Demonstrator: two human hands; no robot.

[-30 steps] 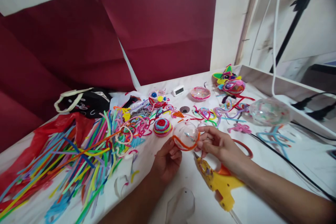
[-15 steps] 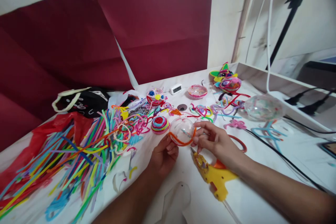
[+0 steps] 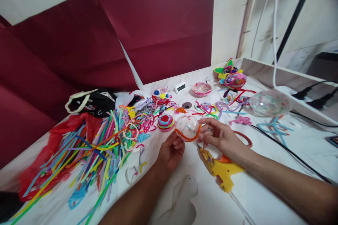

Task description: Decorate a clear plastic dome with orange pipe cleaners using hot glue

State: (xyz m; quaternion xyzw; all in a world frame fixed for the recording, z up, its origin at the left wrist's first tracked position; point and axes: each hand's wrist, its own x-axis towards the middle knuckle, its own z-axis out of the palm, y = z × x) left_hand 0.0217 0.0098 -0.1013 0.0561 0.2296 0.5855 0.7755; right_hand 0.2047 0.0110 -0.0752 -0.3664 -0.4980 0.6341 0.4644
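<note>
Near side. Yellow glue gun [image 3: 220, 170] lies on the white table [image 3: 211, 207], nozzle toward the hands and just below the right fingers; neither hand holds it. An orange handle loop [image 3: 248, 138], probably of scissors, shows partly behind the right wrist.

Workpiece: clear dome [image 3: 187, 124], held up between the two hands in front of the person. Left hand [image 3: 171, 150]: thumb and forefinger pinch the dome's lower left edge, other fingers curled in. Right hand [image 3: 221, 140]: thumb and forefinger close on the orange pipe cleaner [image 3: 188, 140] at the dome's right edge; cannot tell whether the rim is pinched too.

Progress, as judged: early. Orange strand follows the lower edge in one curve, its right end turned upward. Most of the dome wall is bare. Whether any stretch is glued cannot be told.

Beyond, just left of the dome: striped ball [image 3: 166, 122], its visible side fully covered in coloured rings, apparently much further along. Heap of loose pipe cleaners [image 3: 105, 151] at left, plentiful stock, over red plastic [image 3: 34, 168].

Far side: large clear bowl [image 3: 270, 103] at right, mostly uncovered; pink-rimmed bowl [image 3: 202, 89], interior see-through; face piece [image 3: 160, 95] with blue eyes; green-eared piece [image 3: 231, 75] in the corner, looks nearly complete.
</note>
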